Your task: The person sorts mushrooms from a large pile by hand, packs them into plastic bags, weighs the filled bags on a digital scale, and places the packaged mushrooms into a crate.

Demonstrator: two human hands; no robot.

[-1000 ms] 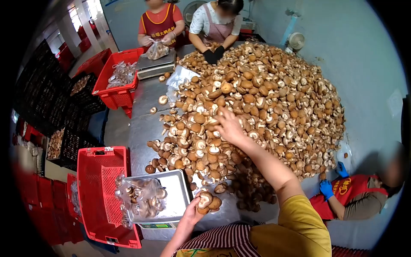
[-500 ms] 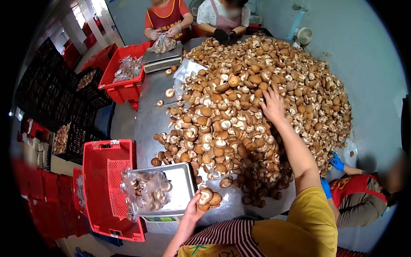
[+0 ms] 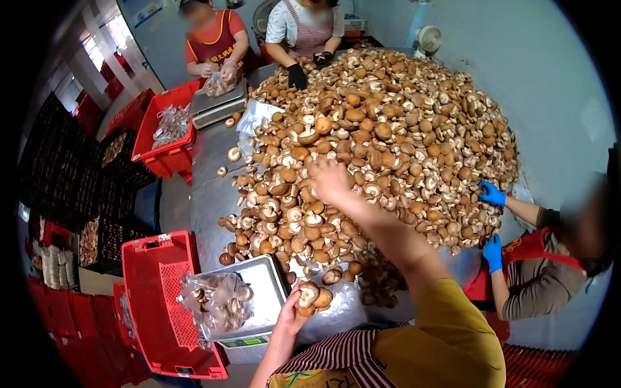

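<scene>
My left hand (image 3: 289,315) is closed around a few shiitake mushrooms (image 3: 310,295), one with its pale underside up, just right of the weighing scale (image 3: 267,284). On the scale's metal pan lies a clear plastic bag (image 3: 220,299) with mushrooms in it, hanging over the pan's left edge. My right hand (image 3: 330,181) reaches over the large mushroom pile (image 3: 414,142), its fingers apart and touching the brown caps, slightly blurred. Whether a mushroom is under the fingertips cannot be made out.
A red crate (image 3: 152,310) stands left of the scale. Another red crate (image 3: 165,158) with bagged mushrooms is beside a second scale (image 3: 220,107). Two co-workers stand at the far side; a third, with blue gloves (image 3: 493,194), is at the right. Stacked black crates (image 3: 58,168) line the left.
My right hand has moved left across the pile, from its middle right part. My left hand still holds the mushrooms. The view has shifted, and the blue-gloved co-worker shows more fully.
</scene>
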